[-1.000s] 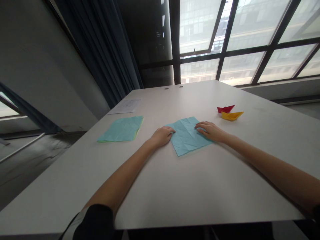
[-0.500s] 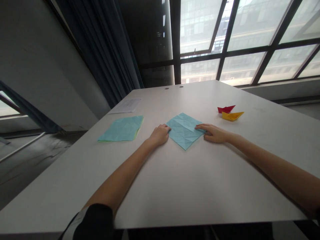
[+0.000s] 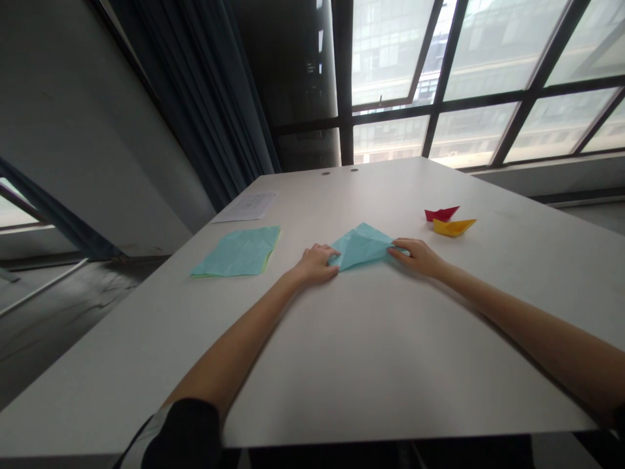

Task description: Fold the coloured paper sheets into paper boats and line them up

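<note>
A light blue sheet of origami paper is on the table between my hands, its near part bent up and over so that it looks roughly triangular. My left hand pinches its left corner between thumb and fingers. At the opposite corner, my right hand grips the paper the same way. The paper's far corner points toward the window. Creases run across its surface.
Left of my left hand lies a stack of blue and green paper. Behind it is a printed white sheet. A red paper boat and a yellow paper boat stand at the right on the white table.
The blue sheet lay flat as a diamond; its near corner has come up and folded away from me. My right hand has shifted slightly up and closed on the right corner.
</note>
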A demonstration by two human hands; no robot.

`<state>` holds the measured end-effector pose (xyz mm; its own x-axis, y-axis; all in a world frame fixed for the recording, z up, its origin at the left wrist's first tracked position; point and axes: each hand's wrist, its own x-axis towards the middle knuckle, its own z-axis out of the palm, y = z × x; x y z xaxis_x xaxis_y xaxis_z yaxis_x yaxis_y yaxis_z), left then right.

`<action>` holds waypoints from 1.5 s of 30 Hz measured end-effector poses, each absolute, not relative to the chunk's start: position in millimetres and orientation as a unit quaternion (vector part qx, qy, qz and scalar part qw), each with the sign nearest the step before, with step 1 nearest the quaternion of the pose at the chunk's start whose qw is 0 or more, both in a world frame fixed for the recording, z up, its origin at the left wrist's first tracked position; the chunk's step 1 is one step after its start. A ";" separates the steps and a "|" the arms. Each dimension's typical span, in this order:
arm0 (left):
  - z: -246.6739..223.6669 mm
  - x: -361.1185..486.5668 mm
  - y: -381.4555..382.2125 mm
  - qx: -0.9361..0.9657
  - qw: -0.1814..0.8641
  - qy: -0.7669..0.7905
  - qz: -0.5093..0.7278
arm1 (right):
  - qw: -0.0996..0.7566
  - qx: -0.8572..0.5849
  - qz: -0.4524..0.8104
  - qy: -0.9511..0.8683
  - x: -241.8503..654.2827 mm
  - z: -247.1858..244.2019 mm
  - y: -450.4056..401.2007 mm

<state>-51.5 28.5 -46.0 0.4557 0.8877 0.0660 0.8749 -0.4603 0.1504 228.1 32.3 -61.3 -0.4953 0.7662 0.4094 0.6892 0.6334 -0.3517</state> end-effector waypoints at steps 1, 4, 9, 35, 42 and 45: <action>-45.6 -51.7 29.5 0.852 0.053 0.516 0.070 | 0.284 -0.436 0.070 -0.851 228.2 -61.8 33.0; -44.4 -52.9 33.7 0.847 0.080 0.518 0.090 | 0.317 -0.476 0.084 -0.816 229.9 -63.2 35.4; -46.0 -56.6 37.3 0.832 0.129 0.517 0.153 | 0.355 -0.519 0.113 -0.769 234.3 -64.3 40.3; -55.4 -44.2 38.4 0.619 0.379 0.606 0.326 | 0.154 -0.613 0.030 -0.774 233.1 -62.4 34.7; -51.5 -40.6 35.6 0.521 0.489 0.535 0.452 | 0.127 -0.608 0.006 -0.784 233.1 -52.4 37.5; -47.1 -39.2 34.1 0.502 0.563 0.456 0.471 | 0.115 -0.620 0.066 -0.773 235.4 -50.0 44.0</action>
<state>-39.2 34.1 -47.1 0.1399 0.9893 -0.0402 -0.0730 0.0508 0.9960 235.4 44.0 -50.0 -0.2048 0.9740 0.0965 0.9438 0.2226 -0.2443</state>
